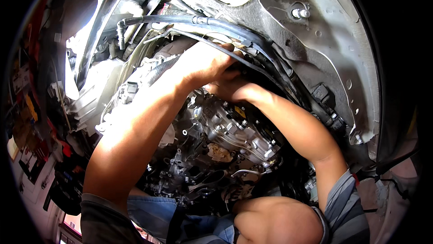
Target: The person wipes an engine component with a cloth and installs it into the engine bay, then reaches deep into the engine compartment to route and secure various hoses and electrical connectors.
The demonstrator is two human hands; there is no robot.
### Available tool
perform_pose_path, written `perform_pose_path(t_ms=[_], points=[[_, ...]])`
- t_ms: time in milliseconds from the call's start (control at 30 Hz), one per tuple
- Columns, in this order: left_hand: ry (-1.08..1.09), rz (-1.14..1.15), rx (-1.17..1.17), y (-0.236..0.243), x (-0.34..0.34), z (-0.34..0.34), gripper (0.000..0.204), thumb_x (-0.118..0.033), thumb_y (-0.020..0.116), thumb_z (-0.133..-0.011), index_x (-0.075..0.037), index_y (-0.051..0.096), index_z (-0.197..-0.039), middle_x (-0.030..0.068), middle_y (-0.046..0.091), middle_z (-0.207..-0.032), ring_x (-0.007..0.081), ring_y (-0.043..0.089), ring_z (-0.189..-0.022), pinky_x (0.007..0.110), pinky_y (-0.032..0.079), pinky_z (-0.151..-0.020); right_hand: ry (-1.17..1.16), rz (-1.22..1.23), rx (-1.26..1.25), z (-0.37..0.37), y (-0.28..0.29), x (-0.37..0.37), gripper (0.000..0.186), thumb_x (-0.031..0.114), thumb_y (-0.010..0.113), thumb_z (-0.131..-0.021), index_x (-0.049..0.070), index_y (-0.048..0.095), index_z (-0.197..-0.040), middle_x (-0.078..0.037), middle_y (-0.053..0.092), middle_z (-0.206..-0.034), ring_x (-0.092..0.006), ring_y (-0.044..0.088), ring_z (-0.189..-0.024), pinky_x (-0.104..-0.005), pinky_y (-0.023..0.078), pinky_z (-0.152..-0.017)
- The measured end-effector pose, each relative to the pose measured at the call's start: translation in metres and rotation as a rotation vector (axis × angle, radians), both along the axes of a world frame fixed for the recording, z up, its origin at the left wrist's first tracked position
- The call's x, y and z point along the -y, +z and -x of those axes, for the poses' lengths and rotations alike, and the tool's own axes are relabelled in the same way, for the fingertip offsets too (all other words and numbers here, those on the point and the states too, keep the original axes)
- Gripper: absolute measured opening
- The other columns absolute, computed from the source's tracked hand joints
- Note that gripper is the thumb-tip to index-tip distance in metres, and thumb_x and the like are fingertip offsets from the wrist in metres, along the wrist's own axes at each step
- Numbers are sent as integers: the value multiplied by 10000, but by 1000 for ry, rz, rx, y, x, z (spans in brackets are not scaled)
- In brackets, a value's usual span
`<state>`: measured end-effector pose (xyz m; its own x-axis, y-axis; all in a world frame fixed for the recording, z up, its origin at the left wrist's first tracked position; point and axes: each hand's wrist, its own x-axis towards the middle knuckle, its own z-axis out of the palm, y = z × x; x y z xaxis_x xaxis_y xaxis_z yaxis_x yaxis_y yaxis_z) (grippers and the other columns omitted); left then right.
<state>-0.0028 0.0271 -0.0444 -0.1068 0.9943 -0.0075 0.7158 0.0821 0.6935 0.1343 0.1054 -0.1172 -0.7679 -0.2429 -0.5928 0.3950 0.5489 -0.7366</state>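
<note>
Both my arms reach into an engine bay, over a grey metal engine (216,126) with open ports and exposed fittings. My left hand (214,61) is at the far side of the engine, its fingers bent downward under a thin dark cable (257,67). Right below it, my right hand (228,88) points inward with curled fingers, close to or touching the left. Both hands look closed, but whatever lies between their fingers is hidden in shadow. A crumpled tan wad (219,153), paper or cloth, sits in the engine nearer to me.
A thick dark hose (180,19) arches past the hands. The metal inner fender (324,41) bounds the right side. A ribbed corrugated hose (162,70) runs beside my left forearm. At the lower edge is a rounded bare-skinned shape (279,221) I cannot identify, near blue clothing (153,210).
</note>
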Motion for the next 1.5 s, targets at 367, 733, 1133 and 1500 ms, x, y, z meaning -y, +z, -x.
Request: perform_pose_path(t_ms=[367, 733, 1133, 1500], points=[[27, 29, 27, -5, 3, 0, 412, -201, 729, -752, -71, 615, -1127, 142, 626, -1052, 339, 624, -894, 387, 515, -729, 205, 13, 111, 19, 27, -12, 367, 336, 443, -924, 30, 621, -1024, -190, 637, -1042, -307, 599, -1018, -401, 445, -912], [-3, -30, -96, -4, 4, 0, 375, -273, 706, -764, -88, 616, -1077, 127, 593, -1025, 325, 614, -871, 403, 508, -717, 243, -41, 241, 19, 7, -1, 432, 357, 444, -914, 23, 584, -1150, -205, 576, -1217, -303, 537, -1155, -378, 384, -1011], [-56, 56, -63, -23, 5, 3, 354, -288, 703, -767, -79, 614, -1038, 138, 614, -986, 314, 614, -850, 399, 513, -733, -563, 542, 389, -2, 62, -9, 266, 187, 674, -859, 30, 644, -1072, -72, 638, -1064, -141, 547, -1055, -291, 406, -950], [-27, 6, -66, -15, 10, 1, 438, -243, 716, -758, -94, 566, -1141, 149, 619, -966, 337, 624, -865, 389, 518, -744, -585, 503, 448, 1, 79, -1, 252, 176, 686, -822, 10, 653, -1008, -62, 660, -948, -137, 602, -902, -273, 463, -828]])
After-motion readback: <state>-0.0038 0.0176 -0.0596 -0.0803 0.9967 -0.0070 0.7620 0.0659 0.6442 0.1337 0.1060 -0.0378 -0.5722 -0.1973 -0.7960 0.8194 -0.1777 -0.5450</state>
